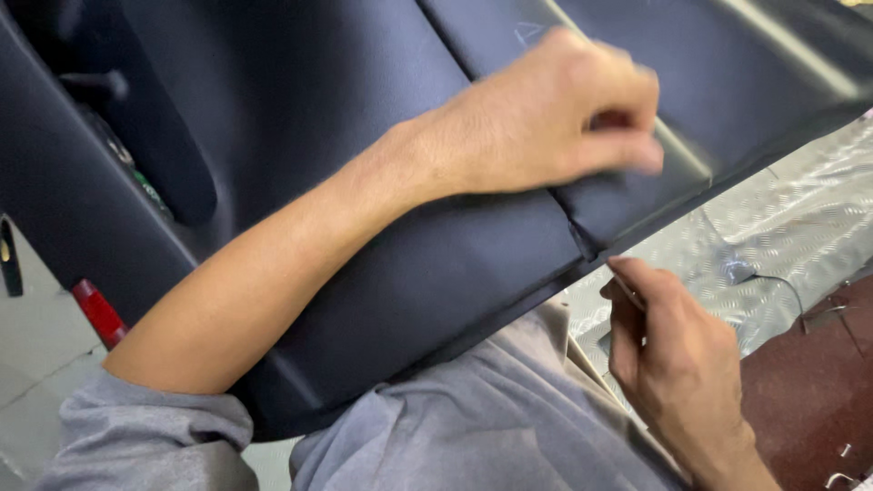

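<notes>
A large black leather-covered panel (364,182) lies tilted across my lap and fills most of the view. My left hand (555,114) rests on top of it near its lower right edge, fingers curled and pressed on the black covering; it is blurred. My right hand (673,364) is below the panel's edge, fingers pinched together close to the underside of the edge at a small fold in the covering. Whether it holds the covering or a small tool I cannot tell.
A silvery textured sheet (800,218) lies on the surface to the right. Beyond it is a dark red floor (809,391) with small metal bits. A red object (98,314) pokes out under the panel at left. My grey shirt (473,418) is below.
</notes>
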